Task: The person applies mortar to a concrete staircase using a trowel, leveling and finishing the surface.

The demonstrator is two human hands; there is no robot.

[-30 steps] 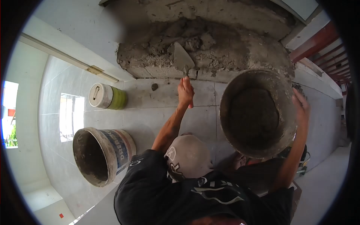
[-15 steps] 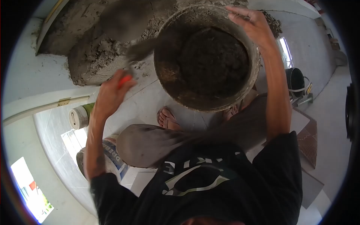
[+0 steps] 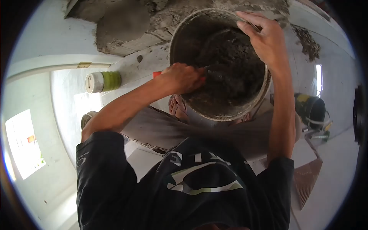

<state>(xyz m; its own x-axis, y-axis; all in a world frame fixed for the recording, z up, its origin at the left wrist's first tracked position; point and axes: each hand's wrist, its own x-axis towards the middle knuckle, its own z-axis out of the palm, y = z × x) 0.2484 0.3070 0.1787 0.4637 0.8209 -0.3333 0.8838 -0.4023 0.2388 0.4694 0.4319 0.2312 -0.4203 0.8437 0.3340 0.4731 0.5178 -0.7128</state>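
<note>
A large round bucket (image 3: 218,113) stands tilted toward me between my feet, with dark wet mortar (image 3: 235,65) inside. My left hand (image 3: 184,78) is closed around the red handle (image 3: 156,74) of a trowel and reaches over the bucket's near-left side. The trowel's blade is down in the mortar and mostly hidden. At the bucket's far-right rim, my right hand (image 3: 266,36) grips the edge, fingers over the outside and thumb toward the inside.
Rough mortar (image 3: 122,23) covers the surface beyond the bucket, and crumbs (image 3: 306,42) lie at right. A white-and-green container (image 3: 103,82) lies on the left. At right are a dark bucket (image 3: 310,109) and a ridged brown tile (image 3: 306,178).
My left hand has swung right with the trowel, from beside the mortar patch into the bucket. The mortar inside looks disturbed. My right hand stays on the rim; the view has shifted.
</note>
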